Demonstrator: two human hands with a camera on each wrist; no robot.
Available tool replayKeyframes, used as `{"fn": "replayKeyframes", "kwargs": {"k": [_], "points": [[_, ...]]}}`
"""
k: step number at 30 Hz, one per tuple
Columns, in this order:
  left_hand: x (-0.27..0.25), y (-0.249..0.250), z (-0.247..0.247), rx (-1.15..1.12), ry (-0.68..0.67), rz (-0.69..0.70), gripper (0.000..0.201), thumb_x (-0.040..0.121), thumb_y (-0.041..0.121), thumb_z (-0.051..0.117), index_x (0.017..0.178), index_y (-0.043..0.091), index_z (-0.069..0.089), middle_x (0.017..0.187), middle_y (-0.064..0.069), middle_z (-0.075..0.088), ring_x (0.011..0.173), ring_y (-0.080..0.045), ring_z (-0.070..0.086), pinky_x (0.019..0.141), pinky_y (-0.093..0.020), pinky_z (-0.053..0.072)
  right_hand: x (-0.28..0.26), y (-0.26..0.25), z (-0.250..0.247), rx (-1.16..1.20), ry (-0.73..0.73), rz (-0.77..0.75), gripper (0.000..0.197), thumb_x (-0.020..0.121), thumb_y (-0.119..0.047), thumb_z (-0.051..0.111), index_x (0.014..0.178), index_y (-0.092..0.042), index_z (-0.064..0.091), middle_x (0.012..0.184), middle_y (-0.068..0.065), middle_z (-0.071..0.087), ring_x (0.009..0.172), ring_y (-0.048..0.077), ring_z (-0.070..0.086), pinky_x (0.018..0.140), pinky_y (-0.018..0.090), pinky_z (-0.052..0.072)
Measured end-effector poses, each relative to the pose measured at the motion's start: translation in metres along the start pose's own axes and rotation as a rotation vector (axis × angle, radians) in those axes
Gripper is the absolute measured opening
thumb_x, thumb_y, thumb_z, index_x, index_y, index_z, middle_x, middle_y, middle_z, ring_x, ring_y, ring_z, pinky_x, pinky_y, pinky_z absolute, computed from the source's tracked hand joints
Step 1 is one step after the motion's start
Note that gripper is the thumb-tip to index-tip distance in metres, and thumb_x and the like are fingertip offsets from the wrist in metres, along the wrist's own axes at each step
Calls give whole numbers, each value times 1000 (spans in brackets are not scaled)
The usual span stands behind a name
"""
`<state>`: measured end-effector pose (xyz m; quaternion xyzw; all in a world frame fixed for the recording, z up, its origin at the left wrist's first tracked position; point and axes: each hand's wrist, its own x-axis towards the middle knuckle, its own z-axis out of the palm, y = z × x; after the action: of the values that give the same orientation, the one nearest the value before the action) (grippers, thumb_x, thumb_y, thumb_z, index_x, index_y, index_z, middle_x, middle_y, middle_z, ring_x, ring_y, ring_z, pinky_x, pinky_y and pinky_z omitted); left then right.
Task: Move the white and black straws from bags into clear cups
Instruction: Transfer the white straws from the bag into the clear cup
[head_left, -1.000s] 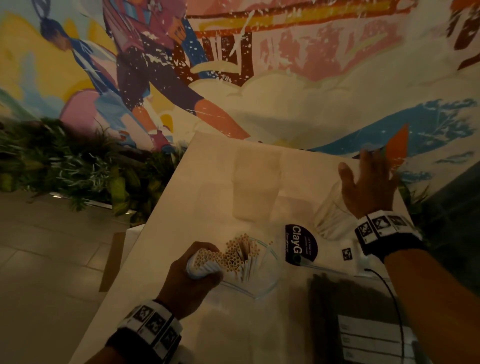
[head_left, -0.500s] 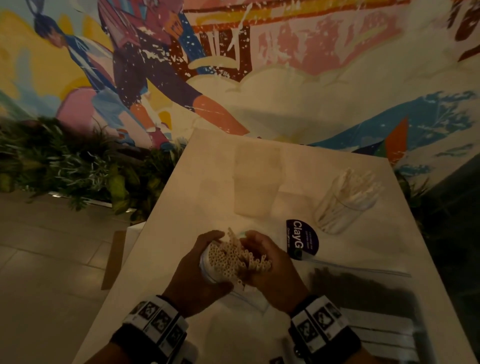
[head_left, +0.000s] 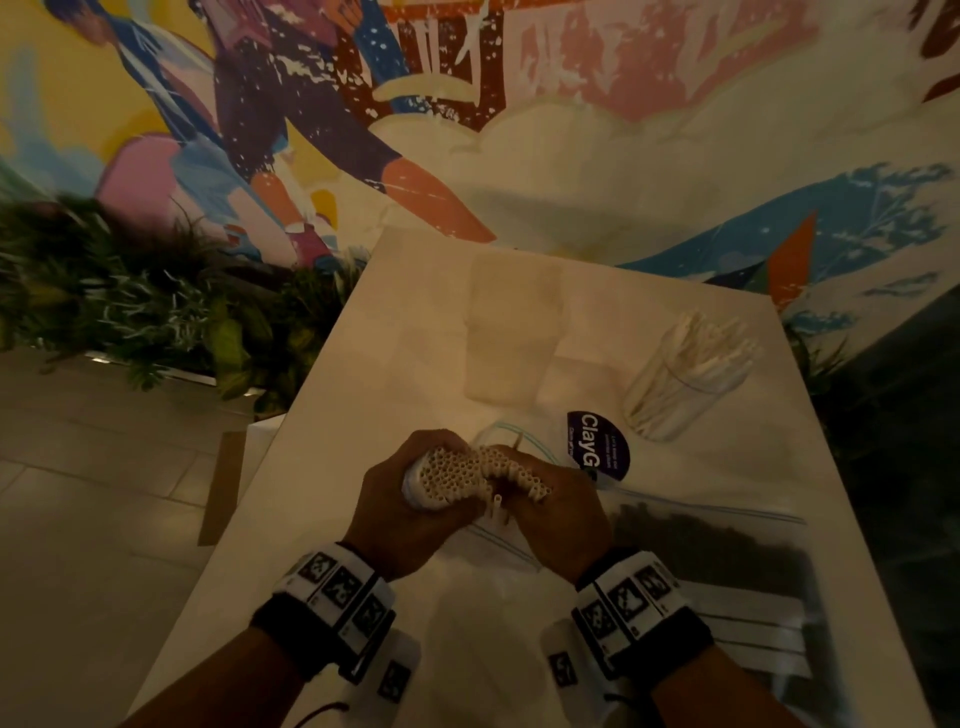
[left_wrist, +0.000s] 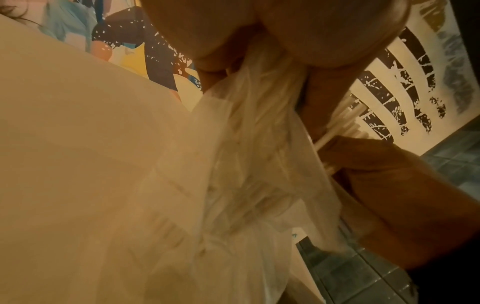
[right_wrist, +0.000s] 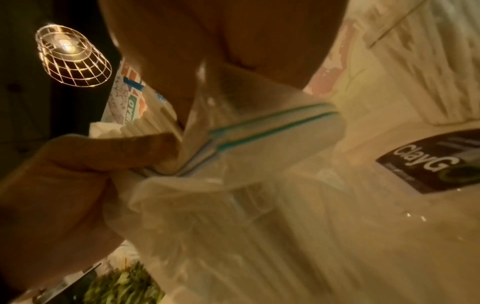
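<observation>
A thick bundle of white straws (head_left: 457, 475) stands on end at the table's near middle, still partly inside a clear zip bag (head_left: 498, 535). My left hand (head_left: 400, 514) grips the bundle through the bag (left_wrist: 259, 144). My right hand (head_left: 550, 519) holds a smaller bunch of the same white straws (head_left: 524, 475) beside it, with the bag's blue zip edge (right_wrist: 259, 125) under its fingers. A clear cup (head_left: 680, 379) at the right holds white straws. An empty clear cup (head_left: 511, 332) stands farther back. A bag of black straws (head_left: 717, 561) lies at the near right.
A round dark "ClayGo" sticker (head_left: 597, 447) sits on the white table (head_left: 395, 364). Green plants (head_left: 156, 322) line the floor to the left, below a painted mural wall (head_left: 571, 130). The table's left edge drops to a tiled floor (head_left: 93, 519).
My right hand left the cup of straws at the right and came to the bundle, taking hold of some straws. The left hand kept its grip on the bundle.
</observation>
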<state>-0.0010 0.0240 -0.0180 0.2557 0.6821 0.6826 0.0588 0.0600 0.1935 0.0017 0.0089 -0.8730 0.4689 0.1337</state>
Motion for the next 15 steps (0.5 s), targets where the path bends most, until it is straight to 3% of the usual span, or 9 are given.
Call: {"fn": "replayKeyframes", "kwargs": {"k": [5, 7, 9, 10, 12, 15], "points": [[5, -8, -5, 47, 92, 77, 28, 67, 20, 75, 91, 16, 62, 89, 0, 69, 86, -20, 67, 77, -36, 55, 2, 1, -2, 32, 26, 21, 20, 88, -35, 61, 107, -40, 64, 98, -41, 62, 96, -9, 63, 87, 16, 50], [6, -8, -5, 15, 128, 67, 27, 65, 19, 75, 88, 14, 62, 87, 0, 68, 84, -19, 67, 75, -30, 54, 4, 2, 0, 6, 28, 62, 20, 87, -40, 55, 99, -33, 70, 92, -32, 68, 92, -6, 65, 86, 19, 52], [7, -9, -4, -23, 160, 52, 27, 64, 18, 75, 86, 9, 61, 84, -2, 67, 81, -22, 67, 73, -30, 54, 7, 6, 0, 3, 56, 92, 17, 84, -31, 57, 87, -22, 71, 84, -14, 72, 83, -3, 65, 80, 20, 53], [7, -10, -3, -68, 175, 38, 28, 64, 17, 75, 84, 6, 60, 83, -3, 67, 80, -23, 66, 72, -31, 55, 9, 7, -1, 0, 69, 112, 13, 82, -24, 59, 86, -17, 70, 80, -11, 70, 78, -6, 64, 75, 15, 52], [6, -13, -1, -160, 199, 25, 25, 64, 14, 74, 82, 6, 59, 81, -3, 67, 78, -23, 66, 70, -30, 55, 9, 6, -2, -34, 74, 138, 9, 81, -8, 62, 87, -12, 66, 74, -12, 65, 71, -13, 58, 65, 3, 44], [4, -14, 1, -181, 205, 30, 21, 66, 13, 73, 82, 15, 60, 81, -7, 65, 78, -26, 64, 69, -34, 55, 7, 8, -3, -81, 130, 145, 8, 82, -4, 63, 86, -11, 61, 69, -20, 58, 69, -8, 55, 61, 3, 40]]}}
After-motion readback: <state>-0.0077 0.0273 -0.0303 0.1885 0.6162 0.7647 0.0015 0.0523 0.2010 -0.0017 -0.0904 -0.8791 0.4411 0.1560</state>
